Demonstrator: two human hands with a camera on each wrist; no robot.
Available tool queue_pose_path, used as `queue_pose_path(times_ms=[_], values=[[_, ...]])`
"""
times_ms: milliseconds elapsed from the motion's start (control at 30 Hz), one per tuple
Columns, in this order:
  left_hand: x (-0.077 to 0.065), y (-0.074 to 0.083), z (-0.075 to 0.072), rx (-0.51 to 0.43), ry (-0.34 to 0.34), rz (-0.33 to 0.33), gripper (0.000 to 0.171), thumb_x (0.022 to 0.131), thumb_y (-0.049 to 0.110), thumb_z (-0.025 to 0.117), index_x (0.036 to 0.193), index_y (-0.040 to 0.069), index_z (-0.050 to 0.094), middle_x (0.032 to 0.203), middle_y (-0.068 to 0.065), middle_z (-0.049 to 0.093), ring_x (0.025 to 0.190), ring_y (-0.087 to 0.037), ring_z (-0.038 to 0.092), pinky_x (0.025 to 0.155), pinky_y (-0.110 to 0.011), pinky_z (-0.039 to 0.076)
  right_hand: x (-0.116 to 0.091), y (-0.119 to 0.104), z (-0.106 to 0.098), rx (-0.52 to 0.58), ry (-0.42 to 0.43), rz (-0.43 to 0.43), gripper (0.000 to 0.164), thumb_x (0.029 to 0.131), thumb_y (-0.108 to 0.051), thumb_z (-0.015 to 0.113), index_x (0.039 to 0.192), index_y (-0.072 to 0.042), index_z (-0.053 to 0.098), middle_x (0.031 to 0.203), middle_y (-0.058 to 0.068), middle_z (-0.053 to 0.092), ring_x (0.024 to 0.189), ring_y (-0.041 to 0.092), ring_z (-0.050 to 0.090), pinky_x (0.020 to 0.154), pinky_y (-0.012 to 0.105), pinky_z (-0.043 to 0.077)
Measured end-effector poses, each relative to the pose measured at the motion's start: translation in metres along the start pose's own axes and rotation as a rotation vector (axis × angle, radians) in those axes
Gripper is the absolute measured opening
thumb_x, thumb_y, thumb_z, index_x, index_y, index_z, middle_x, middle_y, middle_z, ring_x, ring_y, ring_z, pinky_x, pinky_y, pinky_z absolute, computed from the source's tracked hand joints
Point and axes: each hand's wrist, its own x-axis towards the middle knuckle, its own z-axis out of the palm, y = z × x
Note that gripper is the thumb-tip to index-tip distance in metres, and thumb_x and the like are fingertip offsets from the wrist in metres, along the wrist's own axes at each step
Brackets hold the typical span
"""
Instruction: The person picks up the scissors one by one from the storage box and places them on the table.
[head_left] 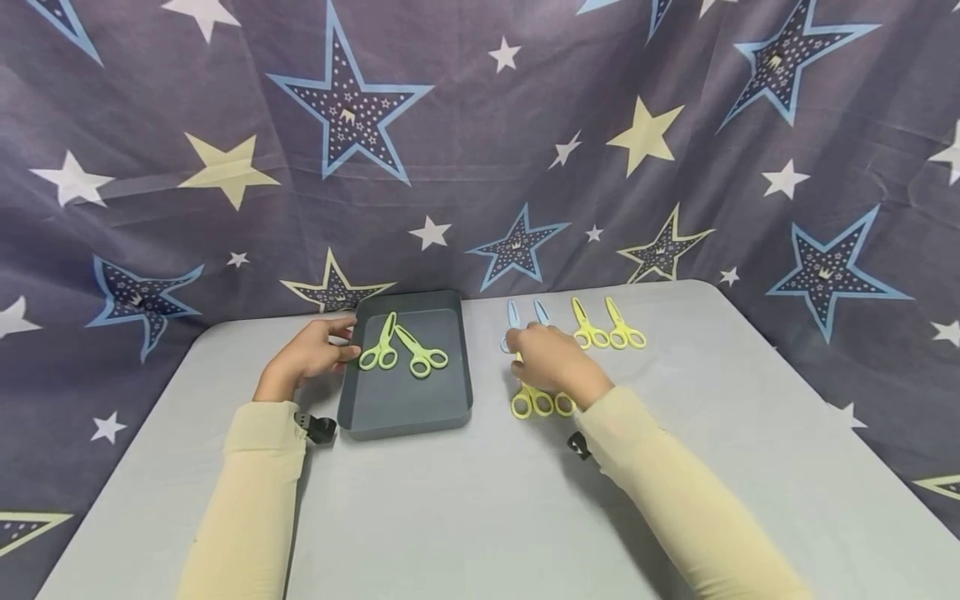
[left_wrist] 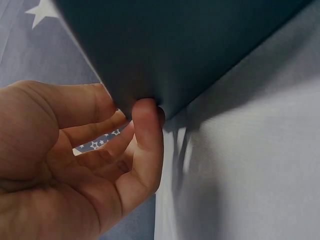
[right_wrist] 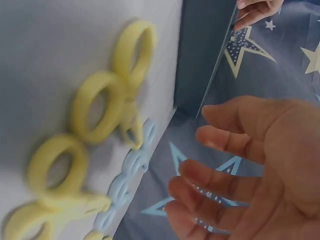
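Note:
My left hand [head_left: 311,354] holds the left wall of a dark grey tray [head_left: 405,421], fingertips at the rim and outer side. Inside the tray lie two pairs of green scissors, one leaning right [head_left: 383,344] and the other leaning left [head_left: 408,339]. My right hand [head_left: 551,358] hovers over yellow scissors [head_left: 532,392], whose handles show below it. In the right wrist view its fingers are spread and loosely bent, with nothing between them, beside the yellow scissors [right_wrist: 65,200]. Blue scissors [head_left: 513,317] stand just beyond the right hand, their handles partly hidden by it.
Two more pairs of yellow scissors, one [head_left: 588,327] beside the other [head_left: 622,326], lie at the back, right of the blue ones. A star-patterned cloth [head_left: 450,183] hangs behind the pale table [head_left: 420,517]. The table's back edge runs just behind the tray.

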Motion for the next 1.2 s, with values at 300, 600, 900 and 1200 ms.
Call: queue_pose_path(times_ms=[300, 600, 900, 1200], values=[[0.002, 0.000, 0.001, 0.003, 0.008, -0.005, 0.068, 0.099, 0.003, 0.064, 0.158, -0.005, 0.031, 0.144, -0.036, 0.046, 0.101, -0.026, 0.066, 0.081, -0.031, 0.062, 0.028, -0.031, -0.003, -0.027, 0.085, -0.030, 0.026, 0.095, -0.022, 0.069, 0.119, -0.012, 0.068, 0.111, 0.011, 0.069, 0.095, 0.032, 0.065, 0.081, 0.047, 0.058], [0.001, 0.002, 0.002, 0.015, 0.016, 0.007, 0.068, 0.099, 0.003, 0.065, 0.157, -0.006, 0.032, 0.143, -0.036, 0.047, 0.098, -0.026, 0.068, 0.079, -0.029, 0.062, 0.051, -0.064, 0.000, -0.069, 0.143, -0.087, 0.020, 0.096, -0.020, 0.066, 0.114, -0.015, 0.067, 0.104, 0.009, 0.067, 0.091, 0.030, 0.062, 0.072, 0.046, 0.058], [0.001, 0.002, 0.002, 0.019, 0.021, 0.001, 0.067, 0.098, 0.003, 0.065, 0.156, -0.007, 0.032, 0.142, -0.037, 0.048, 0.093, -0.026, 0.069, 0.075, -0.028, 0.062, 0.066, -0.091, 0.006, -0.155, 0.093, -0.130, 0.030, 0.097, -0.026, 0.065, 0.125, -0.017, 0.066, 0.111, 0.008, 0.067, 0.094, 0.031, 0.062, 0.076, 0.046, 0.058], [0.001, -0.001, 0.001, 0.001, 0.020, 0.001, 0.068, 0.098, 0.001, 0.064, 0.156, -0.007, 0.031, 0.142, -0.037, 0.047, 0.095, -0.025, 0.068, 0.077, -0.029, 0.062, 0.082, -0.099, 0.009, -0.133, 0.060, -0.234, 0.021, 0.099, -0.029, 0.065, 0.117, -0.020, 0.066, 0.111, 0.003, 0.066, 0.098, 0.027, 0.061, 0.078, 0.044, 0.056]])
